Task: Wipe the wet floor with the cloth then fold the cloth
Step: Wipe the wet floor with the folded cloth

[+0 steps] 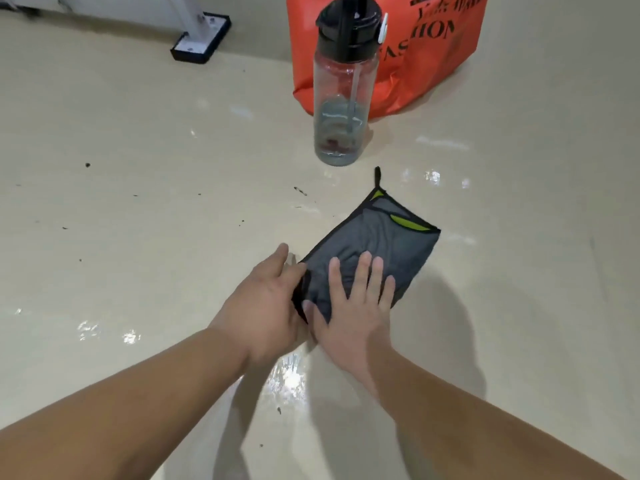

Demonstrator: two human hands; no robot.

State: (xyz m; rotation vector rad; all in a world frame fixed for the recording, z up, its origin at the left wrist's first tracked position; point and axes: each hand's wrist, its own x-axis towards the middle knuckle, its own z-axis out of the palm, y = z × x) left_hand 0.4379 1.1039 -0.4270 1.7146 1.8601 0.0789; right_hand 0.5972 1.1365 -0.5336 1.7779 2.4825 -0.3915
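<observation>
Both hands [266, 306] [349, 306] on folded cloth [388, 244].

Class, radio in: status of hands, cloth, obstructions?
Left hand gripping the folded grey microfibre cloth, right hand flat on it. Clear plastic bottle beyond, apart.

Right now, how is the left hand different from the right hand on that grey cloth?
The left hand curls around the grey cloth's near-left edge, fingers tucked at the fold; the right hand lies flat on top, fingers spread. The left sits mostly off the cloth, the right mostly on it. Both touch the cloth on the floor.
</observation>
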